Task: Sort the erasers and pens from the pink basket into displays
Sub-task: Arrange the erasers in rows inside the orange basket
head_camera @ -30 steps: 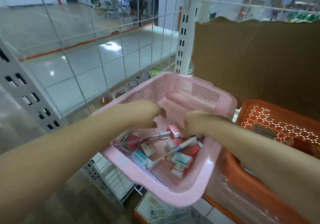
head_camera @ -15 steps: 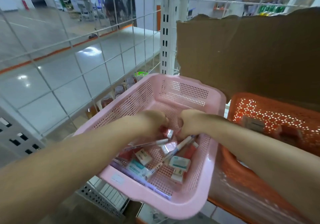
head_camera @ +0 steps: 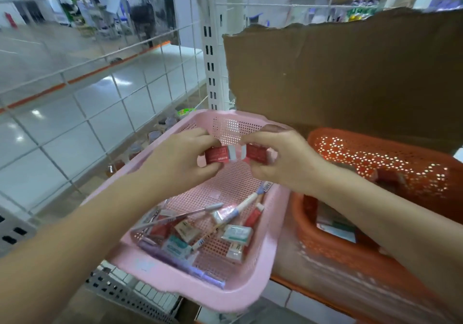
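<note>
The pink basket [head_camera: 270, 243] sits on a shelf in front of me, holding several wrapped erasers [head_camera: 236, 234] and pens [head_camera: 240, 207] at its near end. Above the basket's far half, my left hand [head_camera: 183, 163] pinches a red-sleeved eraser [head_camera: 217, 155]. My right hand [head_camera: 280, 160] pinches a second red-sleeved eraser [head_camera: 255, 152]. The two erasers meet end to end between my hands, white ends touching. A purple pen [head_camera: 180, 263] lies along the basket's near wall.
An orange perforated basket [head_camera: 385, 163] stands right of the pink one, with packets inside. A torn brown cardboard sheet [head_camera: 345, 78] rises behind both. A white wire grid [head_camera: 112, 78] and a slotted shelf post [head_camera: 213, 48] stand at left. Small jars [head_camera: 155, 135] sit below the grid.
Both hands have risen from the pile in the pink basket, each now holding a red-sleeved eraser, brought together above the basket. The view has shifted slightly to the right.
</note>
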